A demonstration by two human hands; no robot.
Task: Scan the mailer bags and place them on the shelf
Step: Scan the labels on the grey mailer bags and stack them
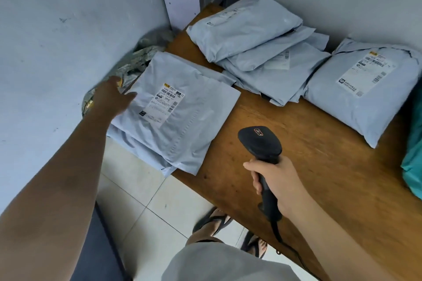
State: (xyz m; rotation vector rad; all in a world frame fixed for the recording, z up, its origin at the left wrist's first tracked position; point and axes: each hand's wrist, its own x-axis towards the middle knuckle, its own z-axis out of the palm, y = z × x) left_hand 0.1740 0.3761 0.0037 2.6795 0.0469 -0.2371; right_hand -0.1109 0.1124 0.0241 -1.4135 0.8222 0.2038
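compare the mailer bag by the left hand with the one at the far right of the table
The near-left mailer bag lies flat; the far-right mailer bag is plump and bulging. The first rests on another bag and overhangs the table edge; the second lies directly on the wood. The left hand reaches the first; no hand is near the second. Both are grey with a white label facing up.

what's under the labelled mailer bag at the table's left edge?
Under the labelled bag lies another grey bag; only its left edge shows. Its label and the rest are covered.
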